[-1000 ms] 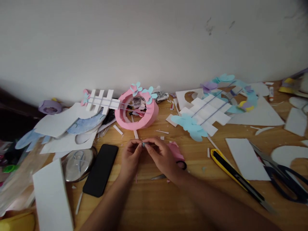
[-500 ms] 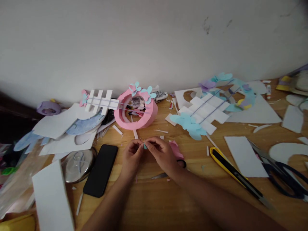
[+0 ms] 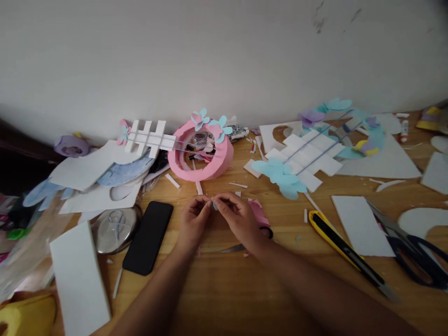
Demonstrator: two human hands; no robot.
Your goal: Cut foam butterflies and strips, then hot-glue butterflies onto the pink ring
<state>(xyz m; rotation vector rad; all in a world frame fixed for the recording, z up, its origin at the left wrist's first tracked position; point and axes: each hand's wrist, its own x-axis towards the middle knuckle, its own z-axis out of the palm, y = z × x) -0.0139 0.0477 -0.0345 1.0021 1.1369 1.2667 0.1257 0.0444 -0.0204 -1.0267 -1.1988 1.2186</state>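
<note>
My left hand (image 3: 193,218) and my right hand (image 3: 238,219) meet over the table, thumbs and fingertips pinched together. Between them a tiny piece of light blue paper (image 3: 214,206) shows; most of it is hidden by my fingers. Just beyond sits a pink paper ring (image 3: 201,175) with blue and pink butterflies (image 3: 220,129) on its rim and a white notched neck (image 3: 147,141) strung with purple thread. Small scissors (image 3: 233,248) lie partly under my right hand, beside a scrap of pink paper (image 3: 258,213).
On the left are a black phone (image 3: 148,238), a round metal lid (image 3: 115,228) and white boards (image 3: 80,280). To the right lie a yellow box cutter (image 3: 336,242) with its blade out, large scissors (image 3: 413,252) and a second stringed paper piece (image 3: 304,151). A wall (image 3: 210,56) stands behind.
The view has shifted slightly, so the table things appear a little higher and mostly further right. Both hands keep their pinch on the small blue paper, with hardly any finger movement.
</note>
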